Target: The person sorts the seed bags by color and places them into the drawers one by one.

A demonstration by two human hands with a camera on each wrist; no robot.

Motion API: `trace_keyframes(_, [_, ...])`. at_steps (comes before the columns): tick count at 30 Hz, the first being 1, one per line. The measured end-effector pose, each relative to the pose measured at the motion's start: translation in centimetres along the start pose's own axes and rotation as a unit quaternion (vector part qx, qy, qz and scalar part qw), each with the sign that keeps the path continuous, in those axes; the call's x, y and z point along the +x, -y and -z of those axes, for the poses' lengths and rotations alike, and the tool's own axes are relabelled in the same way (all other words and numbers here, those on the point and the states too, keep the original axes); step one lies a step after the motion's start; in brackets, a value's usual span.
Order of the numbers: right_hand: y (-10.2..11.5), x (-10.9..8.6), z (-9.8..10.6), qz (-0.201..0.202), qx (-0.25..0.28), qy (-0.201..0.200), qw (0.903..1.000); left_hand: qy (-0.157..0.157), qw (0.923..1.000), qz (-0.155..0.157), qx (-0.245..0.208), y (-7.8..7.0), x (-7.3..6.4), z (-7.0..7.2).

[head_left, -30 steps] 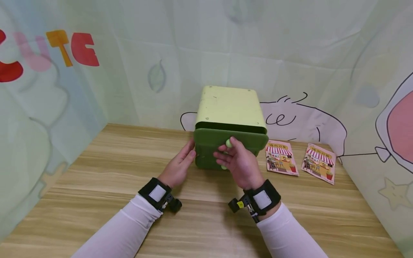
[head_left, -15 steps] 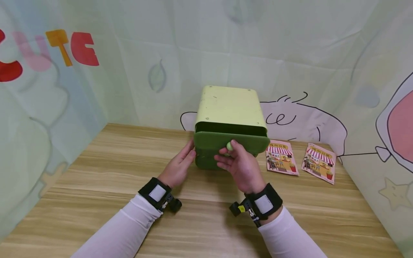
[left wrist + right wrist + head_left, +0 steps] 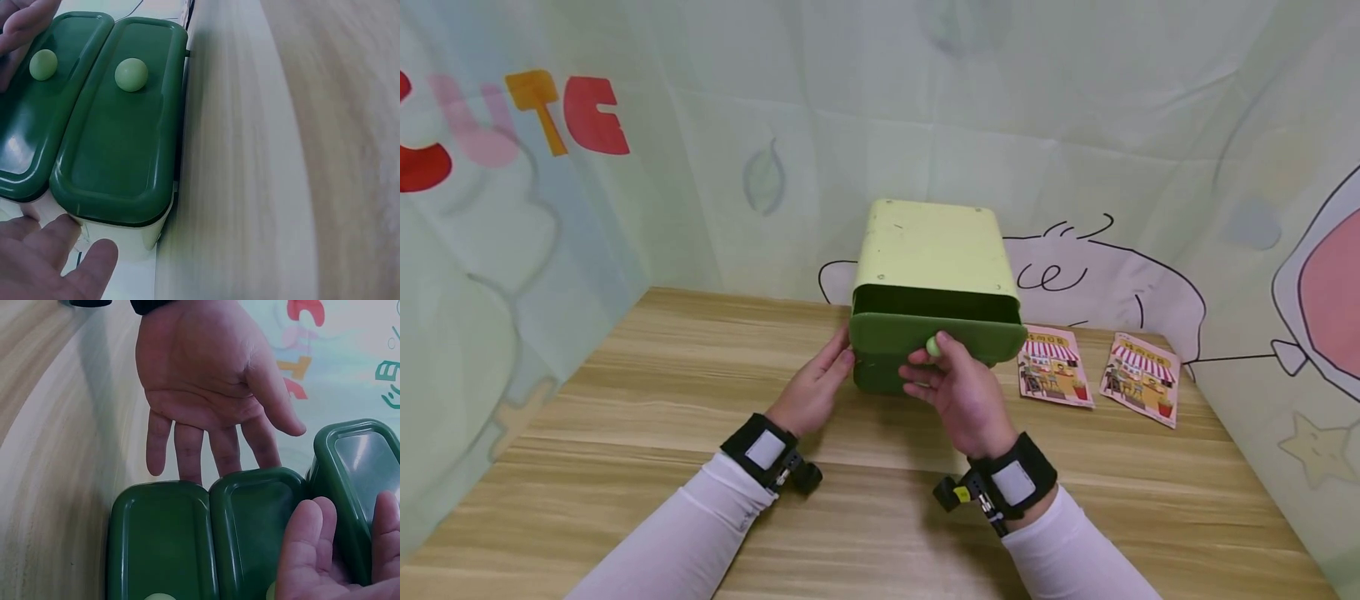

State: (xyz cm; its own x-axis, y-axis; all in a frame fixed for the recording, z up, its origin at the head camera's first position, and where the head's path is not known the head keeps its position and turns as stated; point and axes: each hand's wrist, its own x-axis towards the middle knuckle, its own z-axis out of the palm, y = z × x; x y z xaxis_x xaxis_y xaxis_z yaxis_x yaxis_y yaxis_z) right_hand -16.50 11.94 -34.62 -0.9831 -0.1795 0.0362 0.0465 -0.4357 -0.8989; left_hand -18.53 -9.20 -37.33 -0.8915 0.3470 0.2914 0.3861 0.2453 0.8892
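A small cream cabinet [image 3: 936, 246] with green drawers stands at the back of the table in the head view. Its top drawer [image 3: 887, 333] is partly pulled out, leaving a dark gap beneath the cream top. My right hand [image 3: 967, 396] pinches that drawer's round light-green knob [image 3: 933, 346] between thumb and finger, the other fingers loosely bent below. Fairly straight fingers of my left hand [image 3: 812, 387] rest against the cabinet's left side. Two lower drawer fronts, each with a knob [image 3: 131, 75], show closed in the left wrist view. The drawer's inside is dark.
Two pink illustrated packets [image 3: 1056, 367] lie on the wooden table [image 3: 700, 367], right of the cabinet. A printed cloth [image 3: 737, 167] hangs close behind the cabinet and along both sides of the table.
The top drawer has come further out toward me, and the gap above it has widened. My right hand has moved slightly back and down with the knob. My left hand has stayed put.
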Motion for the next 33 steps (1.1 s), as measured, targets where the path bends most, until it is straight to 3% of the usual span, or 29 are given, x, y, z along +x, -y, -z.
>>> trace_keyframes(3, [0.0,-0.2,-0.1,0.002,0.003,-0.001,1.0000,-0.002,1.0000,0.005,0.001,0.4,0.1,0.0])
trace_keyframes(9, [-0.1,-0.9,-0.2,0.003,0.001,0.000,1.0000,-0.001,1.0000,-0.003,-0.006,3.6,1.0,-0.2])
trace_keyframes(11, [-0.1,-1.1,-0.2,0.002,0.000,0.000,1.0000,-0.003,1.0000,-0.005,-0.006,4.0,1.0,-0.2])
trace_keyframes(20, [-0.3,-1.8,-0.2,0.003,0.003,-0.004,1.0000,-0.009,0.9999,-0.004,-0.014,4.0,0.9,-0.2])
trace_keyframes(33, [-0.5,-2.8,-0.2,-0.004,0.002,-0.017,0.9999,-0.017,0.9998,-0.005,0.012,4.2,0.9,-0.3])
